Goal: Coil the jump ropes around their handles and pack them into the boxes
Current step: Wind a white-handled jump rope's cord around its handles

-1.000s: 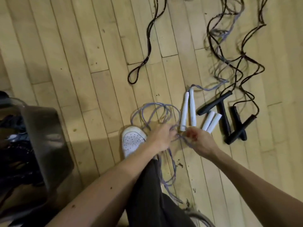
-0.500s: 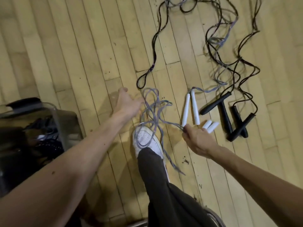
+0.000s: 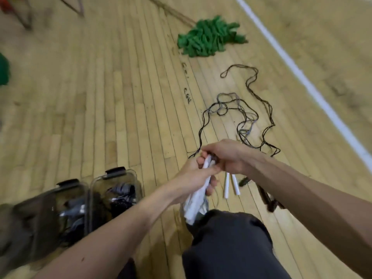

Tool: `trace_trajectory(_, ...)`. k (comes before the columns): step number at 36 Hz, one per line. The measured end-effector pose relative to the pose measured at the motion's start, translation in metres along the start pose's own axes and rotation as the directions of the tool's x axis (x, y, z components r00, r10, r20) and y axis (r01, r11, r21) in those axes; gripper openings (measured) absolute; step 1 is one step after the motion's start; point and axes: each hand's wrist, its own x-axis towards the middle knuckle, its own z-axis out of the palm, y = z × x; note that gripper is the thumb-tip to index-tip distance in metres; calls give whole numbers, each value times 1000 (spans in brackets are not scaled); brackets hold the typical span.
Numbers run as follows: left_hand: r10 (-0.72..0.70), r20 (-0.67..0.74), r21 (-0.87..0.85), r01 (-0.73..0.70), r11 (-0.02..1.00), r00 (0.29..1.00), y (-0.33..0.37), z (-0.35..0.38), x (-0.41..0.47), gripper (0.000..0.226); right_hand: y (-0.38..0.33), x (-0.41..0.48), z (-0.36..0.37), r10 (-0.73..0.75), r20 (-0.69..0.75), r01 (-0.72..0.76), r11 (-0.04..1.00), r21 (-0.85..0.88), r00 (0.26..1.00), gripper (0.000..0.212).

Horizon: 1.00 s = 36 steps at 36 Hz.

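Left hand grips handles, pointing away

The left hand wraps round the middle of the white handles. The right hand covers their far ends with its fingertips out of sight, so I cannot tell what it holds. On the right, the black handles vanish partly behind the right forearm. Near left, the two clear boxes are smeared and their dark contents blur together. The far green heap is too soft to name. Another green shape is cut off by the left edge.
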Motion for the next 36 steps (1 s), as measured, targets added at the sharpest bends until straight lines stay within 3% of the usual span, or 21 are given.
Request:
trace_trajectory(4, 19, -103, -9, -20, 1000, 994, 19, 4, -57, 15, -12, -55, 26, -66, 107, 55, 993, 106, 992, 19)
trace_trajectory(9, 193, -241, -169, -237, 957, 951, 84, 2, -147, 20, -57, -149, 65, -336, 201, 336, 941, 36, 920, 22)
trace_trajectory(12, 333, -313, -240, -413, 879, 890, 125, 4, -197, 33, -73, -208, 82, -463, 239, 481, 877, -20, 854, 36)
trace_trajectory(15, 451, -324, -201, -526, 826, 832, 163, 14, -252, 43, -78, -271, 103, -536, 339, 555, 831, 49, 773, 50)
trace_trajectory(17, 526, -328, -147, -592, 792, 785, 179, 25, -287, 41, -78, -314, 118, -602, 318, 621, 782, 48, 733, 77)
trace_trajectory(20, 607, -379, -164, -696, 699, 698, 196, 40, -323, 39, -74, -359, 131, -686, 255, 713, 701, -17, 681, 88)
trace_trajectory(22, 651, -457, -175, -779, 603, 606, 206, 49, -351, 35, -69, -386, 135, -681, 311, 719, 695, -11, 663, 80)
trace_trajectory(24, 667, -511, -183, -827, 532, 542, 216, 56, -370, 32, -66, -404, 135, -631, 431, 703, 711, -11, 645, 59)
trace_trajectory(27, 728, -480, 5, -828, 560, 490, 222, 61, -389, 31, -62, -427, 134, -552, 520, 659, 752, -27, 652, 43)
trace_trajectory(30, 768, -418, 186, -781, 596, 486, 218, 63, -401, 33, -54, -444, 132, -502, 588, 639, 768, -35, 635, 32)
trace_trajectory(36, 774, -308, 245, -740, 627, 554, 192, 73, -406, 42, -20, -451, 130, -474, 642, 560, 824, 83, 602, 36)
